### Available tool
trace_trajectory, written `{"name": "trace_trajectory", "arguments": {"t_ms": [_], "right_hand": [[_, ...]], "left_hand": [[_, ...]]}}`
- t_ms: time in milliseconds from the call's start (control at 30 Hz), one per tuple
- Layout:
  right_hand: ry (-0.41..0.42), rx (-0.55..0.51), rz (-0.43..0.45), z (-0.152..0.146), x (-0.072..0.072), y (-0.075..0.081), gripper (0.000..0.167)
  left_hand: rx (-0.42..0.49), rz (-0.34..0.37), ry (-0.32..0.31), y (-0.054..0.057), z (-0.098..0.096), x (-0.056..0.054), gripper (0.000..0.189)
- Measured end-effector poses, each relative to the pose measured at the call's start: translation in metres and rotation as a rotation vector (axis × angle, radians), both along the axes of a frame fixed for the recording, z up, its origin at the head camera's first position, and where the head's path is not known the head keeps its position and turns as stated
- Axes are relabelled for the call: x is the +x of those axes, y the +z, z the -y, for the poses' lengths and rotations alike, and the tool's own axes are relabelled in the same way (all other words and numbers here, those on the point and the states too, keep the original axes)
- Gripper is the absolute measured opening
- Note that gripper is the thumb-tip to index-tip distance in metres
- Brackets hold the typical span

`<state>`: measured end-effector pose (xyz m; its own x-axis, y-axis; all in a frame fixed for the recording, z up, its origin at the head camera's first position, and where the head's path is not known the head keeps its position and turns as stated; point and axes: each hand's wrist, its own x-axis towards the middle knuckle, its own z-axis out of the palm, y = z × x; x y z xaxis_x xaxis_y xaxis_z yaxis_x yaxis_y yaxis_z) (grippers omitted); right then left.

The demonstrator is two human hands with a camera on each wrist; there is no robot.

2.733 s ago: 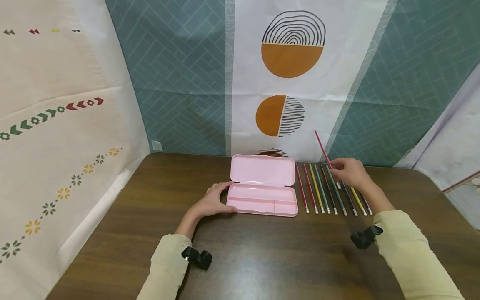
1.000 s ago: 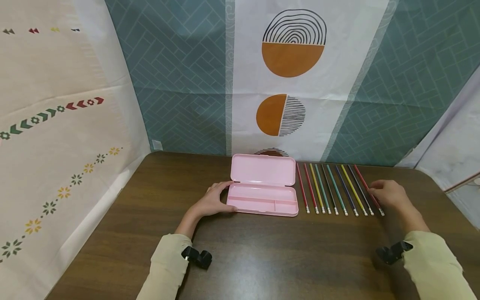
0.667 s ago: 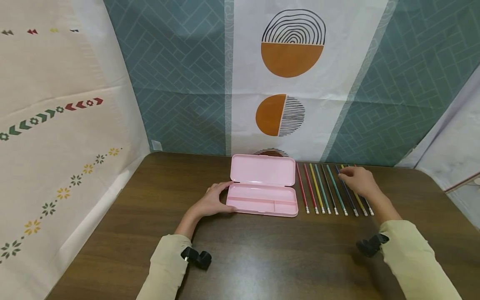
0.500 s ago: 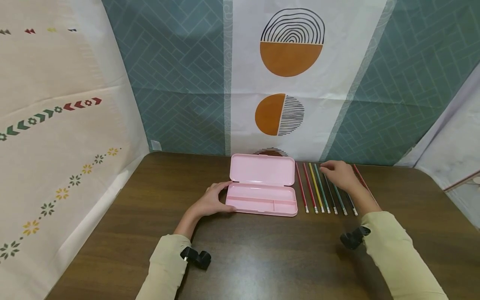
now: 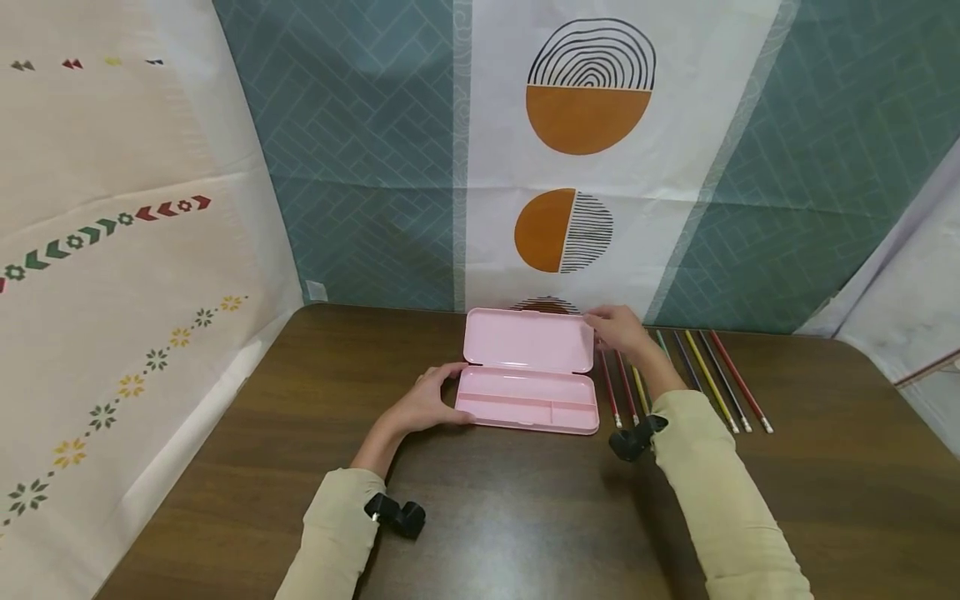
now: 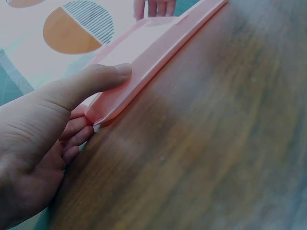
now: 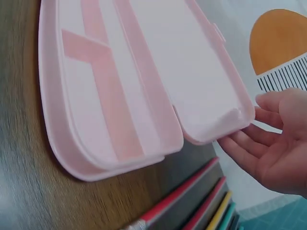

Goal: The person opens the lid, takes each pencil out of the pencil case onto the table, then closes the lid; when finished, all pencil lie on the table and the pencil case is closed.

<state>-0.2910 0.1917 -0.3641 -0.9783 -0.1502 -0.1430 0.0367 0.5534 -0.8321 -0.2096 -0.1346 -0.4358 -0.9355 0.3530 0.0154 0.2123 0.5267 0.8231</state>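
Note:
A pink pencil case (image 5: 527,400) lies on the table with its lid (image 5: 528,340) swung back, its divided inside bare. My left hand (image 5: 423,402) grips its left end; in the left wrist view the thumb (image 6: 103,79) lies over the front edge and the fingers bend around the corner. At the lid's far right corner is my right hand (image 5: 621,332). Its fairly straight fingers (image 7: 247,143) touch the lid's underside in the right wrist view, with the thumb just off the edge. To the right, several pencils lie in a row, with a red pencil (image 5: 739,379) at the far end.
The right forearm crosses over the middle of the pencil row and hides part of it. Behind the wooden table (image 5: 480,500) hangs a patterned curtain (image 5: 360,167). A cream cloth (image 5: 150,333) borders the left side.
Earlier, my right hand held the red pencil raised, then laid it at the row's right end and let go. It has since moved left to the lid. My left hand has stayed put.

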Motion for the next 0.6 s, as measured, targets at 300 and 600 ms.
{"name": "trace_trajectory", "arguments": {"t_ms": [300,600], "right_hand": [[0.007,0.041,-0.101,0.009,0.003,0.006,0.041],[0.074,0.066,-0.162,0.001,0.022,0.012,0.037]], "left_hand": [[0.005,0.007,0.005,0.0,-0.001,0.0,0.083],[-0.011,-0.012,0.005,-0.002,0.0,-0.002,0.082]]}}
